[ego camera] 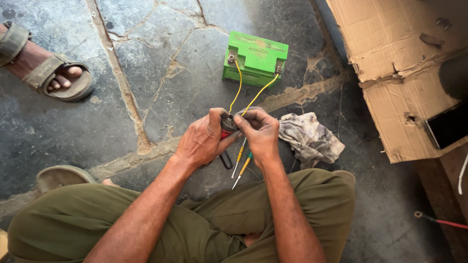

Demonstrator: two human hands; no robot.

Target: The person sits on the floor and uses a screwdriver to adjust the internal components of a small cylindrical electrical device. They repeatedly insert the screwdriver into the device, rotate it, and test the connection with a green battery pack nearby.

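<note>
A cracked grey stone floor (161, 73) with pale mortar seams fills the view. At far left a foot in a brown sandal (46, 68) rests on it, well apart from the work. Below, the person sits cross-legged in olive trousers (78, 219), both forearms reaching forward.

The left hand (202, 141) is curled shut around a small dark round part (228, 124) with a red body, thumb pressed against its top. The part sits between the two hands, mostly hidden by the fingers. The right hand (261, 131) pinches closed on the same part from the other side, fingertips touching it just beside the left thumb. Two yellow wires (239, 87) rise from the part to the terminals of a green battery (256, 58) standing on the floor beyond the hands.

Under the hands lie two screwdrivers (241, 163) with yellow handles. Just right of the right hand lies a grimy rag (309, 136). Torn cardboard (395, 63) covers the upper right, bearing a dark phone (446, 126).
</note>
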